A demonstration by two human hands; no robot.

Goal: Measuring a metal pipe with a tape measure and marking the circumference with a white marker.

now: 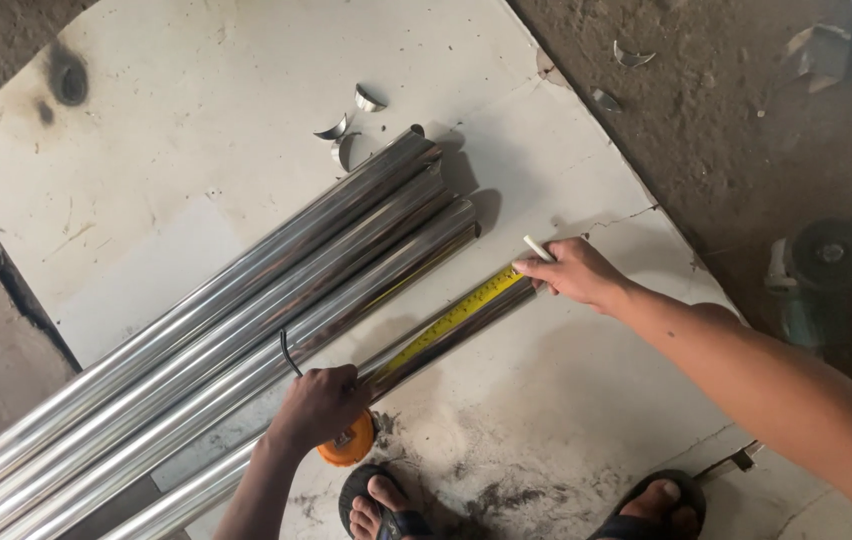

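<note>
Shiny steel pipe (446,335) on white board (196,150) — yellow tape (456,315) stretched along it. Left hand (318,405) clasps orange tape case (351,445); right hand (574,272) pinches white chalk (538,248) at pipe's end.

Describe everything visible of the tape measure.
The tape measure has an orange case and a yellow blade with dark markings, pulled out straight along a shiny metal tube. The left hand covers the case at the tube's near part; the right hand pins the blade's tip at the tube's far end.
</note>
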